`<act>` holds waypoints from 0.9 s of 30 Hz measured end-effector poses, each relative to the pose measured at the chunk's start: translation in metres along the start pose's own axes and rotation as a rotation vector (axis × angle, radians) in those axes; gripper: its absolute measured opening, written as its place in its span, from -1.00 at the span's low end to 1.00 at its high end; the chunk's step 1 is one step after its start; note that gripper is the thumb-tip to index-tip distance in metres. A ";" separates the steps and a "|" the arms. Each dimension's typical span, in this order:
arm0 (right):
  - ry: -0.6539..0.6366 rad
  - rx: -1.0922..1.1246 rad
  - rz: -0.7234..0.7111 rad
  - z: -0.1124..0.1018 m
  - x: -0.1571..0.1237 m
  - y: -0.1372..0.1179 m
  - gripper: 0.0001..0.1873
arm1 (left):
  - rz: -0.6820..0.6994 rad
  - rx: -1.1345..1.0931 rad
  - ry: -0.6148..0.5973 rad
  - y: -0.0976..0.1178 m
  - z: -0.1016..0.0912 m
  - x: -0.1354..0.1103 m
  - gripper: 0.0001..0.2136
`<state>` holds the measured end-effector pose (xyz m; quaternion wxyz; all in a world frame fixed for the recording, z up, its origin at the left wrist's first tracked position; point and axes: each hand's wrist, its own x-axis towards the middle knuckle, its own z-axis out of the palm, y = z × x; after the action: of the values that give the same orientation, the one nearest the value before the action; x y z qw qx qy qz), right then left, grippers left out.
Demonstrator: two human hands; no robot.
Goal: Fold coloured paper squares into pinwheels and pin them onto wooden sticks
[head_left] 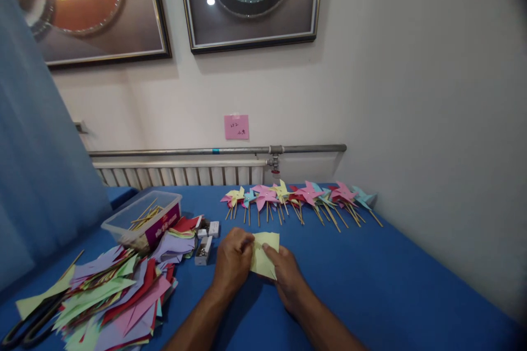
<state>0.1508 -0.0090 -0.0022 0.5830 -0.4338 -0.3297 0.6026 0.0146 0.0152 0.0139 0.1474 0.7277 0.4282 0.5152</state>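
A pale yellow paper square (264,264) is held up between my two hands, above the blue table. My left hand (234,256) is closed, its thumb and fingertips pinching the paper's left edge. From the right side my right hand (288,278) grips the same sheet, with the thumb lying on its face and the fingers behind. Slits seem to run in from the paper's corners, though they are hard to make out. Just left of my left hand is a small open box (203,252) of metal pins or tacks.
Finished paper pinwheels (265,196) on sticks lie along the table's back edge. At left are a pile of coloured paper (119,299), black-handled scissors (39,318) and a clear plastic tub (119,224) of sticks. A blue curtain (37,137) hangs at far left.
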 end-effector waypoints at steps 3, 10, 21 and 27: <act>0.011 0.011 -0.015 -0.001 0.002 0.001 -0.60 | 0.107 0.049 -0.059 0.003 -0.002 -0.001 -0.75; 0.012 0.006 -0.026 -0.004 0.006 0.004 -0.59 | 0.137 0.131 -0.175 0.000 -0.005 0.000 -0.71; -0.014 -0.018 -0.033 -0.007 0.007 0.007 -0.56 | 0.145 0.196 -0.198 0.004 -0.006 -0.001 -0.72; 0.007 -0.040 -0.018 -0.008 0.007 0.006 -0.53 | 0.148 0.218 -0.200 0.001 -0.007 0.000 -0.72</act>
<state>0.1558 -0.0034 -0.0113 0.5808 -0.4444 -0.3435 0.5892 0.0092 0.0133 0.0171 0.0709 0.8165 0.4100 0.4001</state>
